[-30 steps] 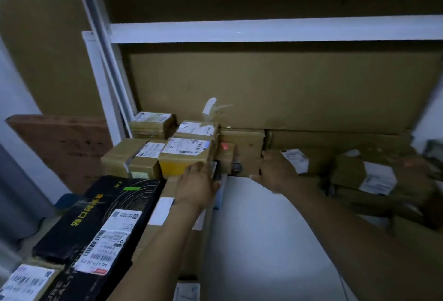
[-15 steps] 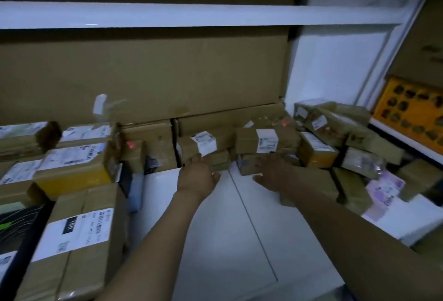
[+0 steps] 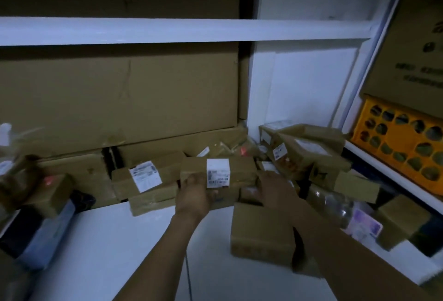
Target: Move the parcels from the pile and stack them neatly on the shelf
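A brown cardboard parcel point(image 3: 239, 168) with a white label lies at the front of a loose pile of parcels point(image 3: 309, 154) on the white shelf board point(image 3: 107, 236). My left hand point(image 3: 195, 192) grips its left end, thumb on top. My right hand point(image 3: 275, 188) holds its right end, fingers partly hidden behind the box. Another labelled parcel point(image 3: 143, 176) lies just left of it. Stacked parcels point(image 3: 36, 190) stand at the far left, blurred.
A large flat carton point(image 3: 119, 96) leans against the back of the shelf. A plain brown box point(image 3: 261, 231) sits under my right forearm. A yellow crate point(image 3: 402, 142) stands on the neighbouring shelf at right. A clear plastic packet point(image 3: 335, 204) lies among the pile.
The view has swung right from the stacked parcels to the pile. Both hands reached forward and took hold of the labelled parcel.
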